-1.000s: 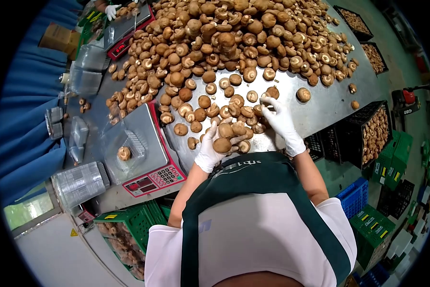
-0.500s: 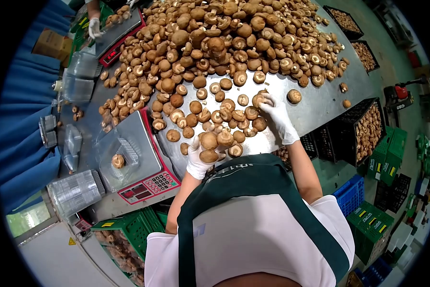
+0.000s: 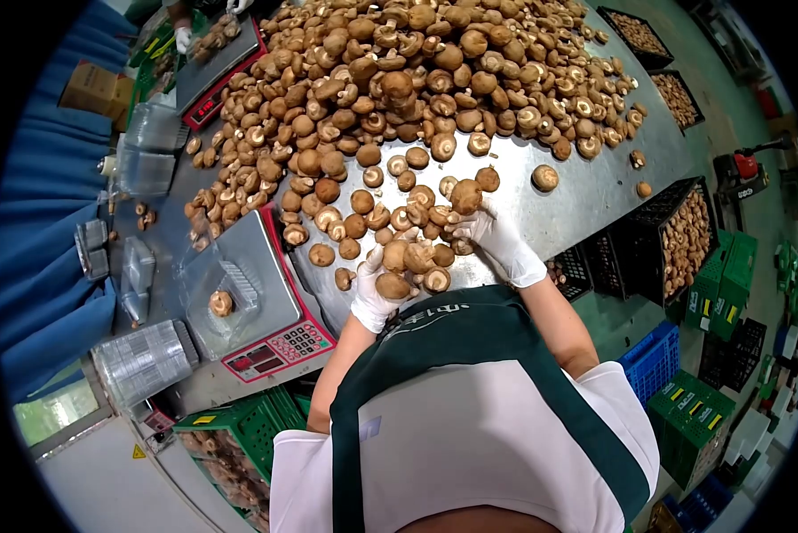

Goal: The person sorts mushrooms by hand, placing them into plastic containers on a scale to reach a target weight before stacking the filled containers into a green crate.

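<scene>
White gloves cover both of my hands. My left hand, near the table's front edge, is wrapped round several brown mushrooms. To its right, my right hand has its fingers against a large brown mushroom, cap up, above the loose ones. Single mushrooms are spread over the metal table around both hands, some caps up, some stems up. Behind them rises a big mushroom pile. On the scale at the left, a clear plastic tray holds one mushroom.
Stacked clear trays stand left of the scale. Another person's gloved hand is by a second scale at the upper left. Black crates of mushrooms are right of the table. A green crate stands below its left front.
My right hand has drawn back toward me and left, bringing a mushroom from the table. My left hand keeps its mushrooms, shifted slightly. The other person's hand has moved up.
</scene>
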Demonstrator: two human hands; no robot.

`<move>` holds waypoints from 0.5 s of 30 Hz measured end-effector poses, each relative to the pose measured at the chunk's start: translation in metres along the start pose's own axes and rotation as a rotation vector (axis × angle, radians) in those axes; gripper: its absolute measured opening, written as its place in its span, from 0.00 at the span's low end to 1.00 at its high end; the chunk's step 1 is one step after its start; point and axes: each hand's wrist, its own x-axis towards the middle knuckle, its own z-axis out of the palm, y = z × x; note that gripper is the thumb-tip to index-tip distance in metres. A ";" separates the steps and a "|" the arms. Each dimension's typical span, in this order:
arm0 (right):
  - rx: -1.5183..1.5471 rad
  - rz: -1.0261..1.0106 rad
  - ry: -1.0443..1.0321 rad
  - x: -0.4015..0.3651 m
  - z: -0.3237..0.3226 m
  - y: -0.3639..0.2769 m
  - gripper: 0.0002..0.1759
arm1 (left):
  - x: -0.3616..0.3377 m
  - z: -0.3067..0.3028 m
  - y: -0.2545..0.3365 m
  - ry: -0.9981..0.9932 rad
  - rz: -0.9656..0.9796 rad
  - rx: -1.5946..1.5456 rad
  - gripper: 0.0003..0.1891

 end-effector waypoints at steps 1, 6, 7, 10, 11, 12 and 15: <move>-0.129 -0.047 0.048 0.000 0.003 0.001 0.23 | 0.000 -0.001 -0.001 -0.001 0.001 0.001 0.36; -0.451 -0.094 0.355 0.001 0.019 -0.010 0.21 | -0.001 -0.011 -0.005 -0.098 0.084 0.001 0.34; -0.486 -0.104 0.390 0.003 0.011 -0.011 0.20 | -0.002 -0.014 -0.003 -0.095 0.078 -0.004 0.33; -1.004 -0.308 0.489 -0.007 0.019 -0.027 0.19 | -0.005 -0.009 -0.006 0.035 0.142 -0.036 0.33; -1.135 -0.206 0.567 -0.016 0.030 -0.040 0.17 | -0.005 -0.011 -0.004 0.034 0.145 -0.037 0.33; -1.117 -0.154 0.572 -0.025 0.041 -0.051 0.16 | -0.007 -0.014 -0.002 0.012 0.148 -0.077 0.33; -1.425 0.041 0.331 -0.043 -0.024 -0.090 0.16 | -0.011 -0.031 0.001 -0.074 0.142 -0.182 0.31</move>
